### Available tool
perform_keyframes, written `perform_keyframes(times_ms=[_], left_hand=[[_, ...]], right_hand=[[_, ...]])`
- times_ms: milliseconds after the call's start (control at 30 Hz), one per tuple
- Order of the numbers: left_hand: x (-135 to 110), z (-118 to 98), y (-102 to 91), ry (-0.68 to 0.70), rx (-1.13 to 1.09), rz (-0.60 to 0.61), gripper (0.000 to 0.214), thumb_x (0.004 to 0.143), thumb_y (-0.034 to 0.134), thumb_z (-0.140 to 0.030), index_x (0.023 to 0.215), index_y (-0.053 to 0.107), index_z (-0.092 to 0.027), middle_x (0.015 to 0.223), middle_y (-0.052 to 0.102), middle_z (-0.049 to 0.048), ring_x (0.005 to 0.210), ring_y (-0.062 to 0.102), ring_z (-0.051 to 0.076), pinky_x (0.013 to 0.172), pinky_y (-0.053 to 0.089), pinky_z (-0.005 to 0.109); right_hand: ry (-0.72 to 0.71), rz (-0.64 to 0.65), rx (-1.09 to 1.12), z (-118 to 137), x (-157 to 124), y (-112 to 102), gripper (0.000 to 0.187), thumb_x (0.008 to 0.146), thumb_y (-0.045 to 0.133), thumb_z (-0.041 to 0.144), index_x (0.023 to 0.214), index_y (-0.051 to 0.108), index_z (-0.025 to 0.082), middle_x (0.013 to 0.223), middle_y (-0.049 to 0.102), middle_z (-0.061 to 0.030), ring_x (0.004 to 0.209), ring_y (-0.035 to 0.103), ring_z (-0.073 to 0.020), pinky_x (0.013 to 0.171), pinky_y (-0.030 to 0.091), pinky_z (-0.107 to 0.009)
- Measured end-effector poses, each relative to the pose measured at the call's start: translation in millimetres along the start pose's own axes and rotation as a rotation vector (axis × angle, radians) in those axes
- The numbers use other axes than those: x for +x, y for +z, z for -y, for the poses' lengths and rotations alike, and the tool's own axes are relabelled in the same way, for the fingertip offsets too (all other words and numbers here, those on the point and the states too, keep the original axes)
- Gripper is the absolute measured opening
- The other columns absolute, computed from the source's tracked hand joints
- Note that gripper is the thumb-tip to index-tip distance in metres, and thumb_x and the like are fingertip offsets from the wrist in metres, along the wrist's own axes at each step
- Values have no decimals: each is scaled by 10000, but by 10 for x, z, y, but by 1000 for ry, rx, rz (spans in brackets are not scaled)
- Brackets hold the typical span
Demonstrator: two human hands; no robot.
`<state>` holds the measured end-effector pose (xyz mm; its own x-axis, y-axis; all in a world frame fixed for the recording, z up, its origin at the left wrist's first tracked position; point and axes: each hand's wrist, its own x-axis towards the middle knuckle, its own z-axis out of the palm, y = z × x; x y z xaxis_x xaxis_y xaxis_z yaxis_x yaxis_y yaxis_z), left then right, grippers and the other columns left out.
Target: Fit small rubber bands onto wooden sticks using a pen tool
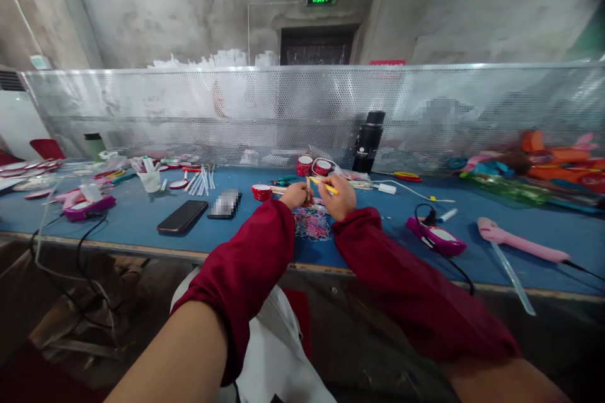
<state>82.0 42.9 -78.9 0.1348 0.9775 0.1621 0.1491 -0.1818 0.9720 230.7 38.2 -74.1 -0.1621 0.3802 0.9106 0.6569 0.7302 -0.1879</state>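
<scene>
Both my arms, in dark red sleeves, reach out over the blue table [142,220]. My left hand [297,195] is closed around a thin pale stick held upright. My right hand [336,197] is closed on a yellow stick-like piece [326,187] that points left toward the other hand. The two hands are nearly touching. Just below them on the table lies a heap of small pink and purple rubber bands [312,225]. A red tape roll [261,191] sits just left of my left hand.
Two phones [183,216] lie left of the hands. A black flask [367,141] and more red tape rolls [312,166] stand behind, against a perforated metal screen [189,113]. A magenta device with cable [437,238], a pink tool [520,244], a cup of white sticks [151,176] and colourful toys [543,167] surround them.
</scene>
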Motion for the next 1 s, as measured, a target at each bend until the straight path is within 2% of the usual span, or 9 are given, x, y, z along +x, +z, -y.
perform_keyframes(times_ms=[600, 1000], left_hand=[[3, -3, -6, -24, 6, -17, 151, 839, 456, -78, 727, 540, -136, 558, 586, -6, 465, 541, 77, 569, 461, 196], [-20, -34, 17, -23, -5, -19, 178, 863, 420, -80, 756, 552, -130, 544, 582, -3, 451, 535, 81, 596, 491, 220]], right_hand=[[9, -6, 36, -5, 16, -30, 156, 877, 519, 332, 771, 575, 230, 763, 631, -44, 753, 567, -206, 697, 431, -338], [-8, 6, 23, 20, -3, -26, 147, 876, 530, 331, 780, 586, 236, 760, 640, -40, 758, 559, -205, 689, 423, -331]])
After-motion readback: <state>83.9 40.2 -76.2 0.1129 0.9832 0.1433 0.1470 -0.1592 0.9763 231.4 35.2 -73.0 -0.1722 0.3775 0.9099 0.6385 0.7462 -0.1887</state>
